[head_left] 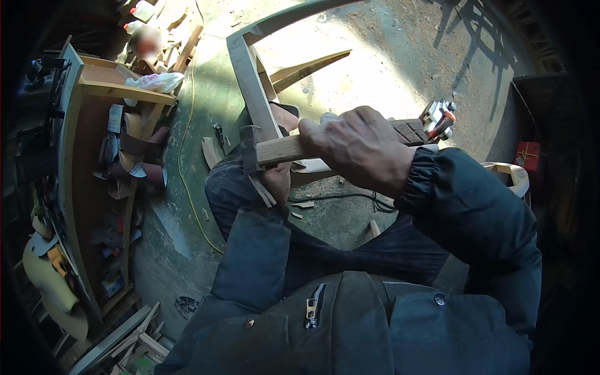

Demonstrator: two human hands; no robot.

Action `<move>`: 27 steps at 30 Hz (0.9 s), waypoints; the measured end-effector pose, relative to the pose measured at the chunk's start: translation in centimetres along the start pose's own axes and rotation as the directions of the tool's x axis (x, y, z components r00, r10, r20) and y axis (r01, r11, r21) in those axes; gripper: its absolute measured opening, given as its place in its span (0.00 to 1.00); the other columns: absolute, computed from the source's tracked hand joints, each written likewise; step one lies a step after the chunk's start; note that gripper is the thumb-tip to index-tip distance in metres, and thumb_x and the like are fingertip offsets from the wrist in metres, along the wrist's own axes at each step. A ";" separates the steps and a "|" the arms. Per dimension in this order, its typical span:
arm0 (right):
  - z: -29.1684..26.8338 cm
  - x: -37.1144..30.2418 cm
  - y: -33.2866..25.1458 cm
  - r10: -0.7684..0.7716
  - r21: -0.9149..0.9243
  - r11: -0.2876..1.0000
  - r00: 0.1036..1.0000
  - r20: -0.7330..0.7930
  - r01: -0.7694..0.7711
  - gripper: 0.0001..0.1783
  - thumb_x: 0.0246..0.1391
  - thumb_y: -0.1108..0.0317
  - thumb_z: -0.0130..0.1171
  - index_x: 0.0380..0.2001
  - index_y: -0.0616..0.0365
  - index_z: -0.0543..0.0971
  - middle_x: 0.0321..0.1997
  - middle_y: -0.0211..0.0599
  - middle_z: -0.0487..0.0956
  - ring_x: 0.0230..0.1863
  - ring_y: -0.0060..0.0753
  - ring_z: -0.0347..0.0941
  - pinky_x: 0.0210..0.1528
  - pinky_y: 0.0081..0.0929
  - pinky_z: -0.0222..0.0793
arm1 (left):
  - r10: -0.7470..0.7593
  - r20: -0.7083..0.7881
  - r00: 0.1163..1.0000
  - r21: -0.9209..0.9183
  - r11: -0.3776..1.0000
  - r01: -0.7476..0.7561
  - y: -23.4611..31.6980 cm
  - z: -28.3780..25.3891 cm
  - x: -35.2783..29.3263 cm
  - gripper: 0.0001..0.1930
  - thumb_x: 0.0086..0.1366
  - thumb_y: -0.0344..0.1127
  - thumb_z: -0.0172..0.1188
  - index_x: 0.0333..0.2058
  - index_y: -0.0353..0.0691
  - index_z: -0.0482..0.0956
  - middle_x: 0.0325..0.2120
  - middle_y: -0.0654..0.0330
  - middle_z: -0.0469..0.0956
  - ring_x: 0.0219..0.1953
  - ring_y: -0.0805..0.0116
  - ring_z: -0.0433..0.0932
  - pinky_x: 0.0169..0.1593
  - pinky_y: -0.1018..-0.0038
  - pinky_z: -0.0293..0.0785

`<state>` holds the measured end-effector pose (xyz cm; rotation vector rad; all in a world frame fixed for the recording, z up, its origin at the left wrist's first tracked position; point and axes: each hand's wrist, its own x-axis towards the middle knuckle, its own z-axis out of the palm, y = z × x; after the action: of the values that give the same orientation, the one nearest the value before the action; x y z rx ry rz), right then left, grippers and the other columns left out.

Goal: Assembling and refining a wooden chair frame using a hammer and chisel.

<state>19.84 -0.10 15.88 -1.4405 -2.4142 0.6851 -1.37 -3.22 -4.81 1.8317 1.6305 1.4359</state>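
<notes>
My right hand point(359, 147) is closed round the wooden handle of a hammer point(284, 150). The hammer's dark head point(250, 149) is at the lower end of a pale, angled wooden frame point(253, 87), overlapping it in view; I cannot tell whether they touch. Below the hammer, my left hand point(278, 180) is closed at that same end of the frame, over my left knee. The hammer handle hides part of this hand, and some fingers show above it. From the joint, the frame's other rail curves away to the upper right.
At left stands an open wooden cabinet point(94, 87) with sanding belts point(134, 150) hanging from it. A yellow cord point(181, 156) crosses the green floor. A power tool point(439, 120) lies beyond my right hand, a red box point(528, 155) at far right. Offcuts and a black cable point(350, 197) lie about.
</notes>
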 end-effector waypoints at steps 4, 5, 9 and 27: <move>-1.0 0.6 -0.1 -0.060 -0.130 0.990 0.998 -0.018 0.057 0.04 0.66 0.67 0.51 0.39 0.54 0.68 0.21 0.40 0.75 0.18 0.42 0.73 0.23 0.42 0.68 | -0.308 0.251 0.917 -0.166 0.920 0.355 1.6 -1.1 0.4 0.18 0.60 0.35 0.74 0.45 0.33 0.81 0.41 0.50 0.84 0.47 0.63 0.84 0.52 0.64 0.78; -0.7 0.2 -1.0 -0.019 0.012 1.000 0.997 -0.080 0.020 0.05 0.66 0.67 0.51 0.39 0.55 0.68 0.21 0.39 0.75 0.19 0.42 0.74 0.24 0.42 0.69 | -0.317 0.249 0.915 -0.154 0.920 0.361 1.3 -1.5 0.4 0.18 0.60 0.35 0.74 0.45 0.33 0.81 0.41 0.50 0.84 0.47 0.63 0.84 0.52 0.64 0.78; 0.2 0.6 -0.8 0.059 -0.088 0.995 0.992 0.115 -0.049 0.05 0.66 0.67 0.51 0.39 0.55 0.69 0.21 0.42 0.75 0.22 0.46 0.77 0.28 0.44 0.71 | -0.075 0.285 0.956 0.103 0.994 0.048 0.0 -1.7 0.5 0.15 0.62 0.31 0.72 0.45 0.33 0.81 0.42 0.50 0.83 0.46 0.64 0.84 0.51 0.67 0.79; 2.5 -4.8 1.2 0.341 0.015 0.938 0.932 0.124 -0.346 0.08 0.57 0.68 0.57 0.36 0.60 0.73 0.25 0.51 0.80 0.29 0.58 0.80 0.33 0.52 0.75 | -0.235 0.444 0.865 -0.053 0.957 0.286 2.8 -2.4 3.5 0.12 0.63 0.33 0.68 0.36 0.37 0.72 0.28 0.59 0.77 0.33 0.66 0.80 0.39 0.67 0.77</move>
<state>21.95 -4.44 13.30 -1.8807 -2.2376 0.9110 -2.18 -1.91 0.01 1.6381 1.4606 0.9034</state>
